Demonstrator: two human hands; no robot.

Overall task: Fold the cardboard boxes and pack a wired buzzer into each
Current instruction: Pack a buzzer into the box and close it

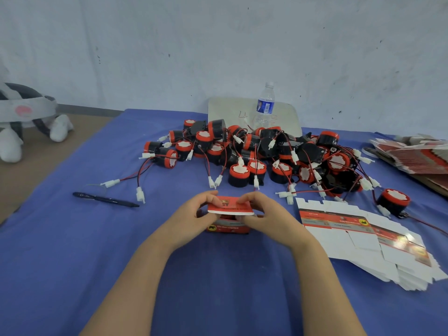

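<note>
A small red and white cardboard box stands on the blue cloth at the centre, its lid flap bent over the opening. My left hand grips the box's left end with fingers curled on the flap. My right hand holds the right end the same way. Something red shows inside under the flap. Behind the box lies a big pile of black and red wired buzzers with white connectors. A fanned stack of flat box blanks lies to the right.
A black pen lies at the left on the blue tablecloth. A water bottle stands on a white board at the back. More flat cartons are stacked far right. A lone buzzer sits near them.
</note>
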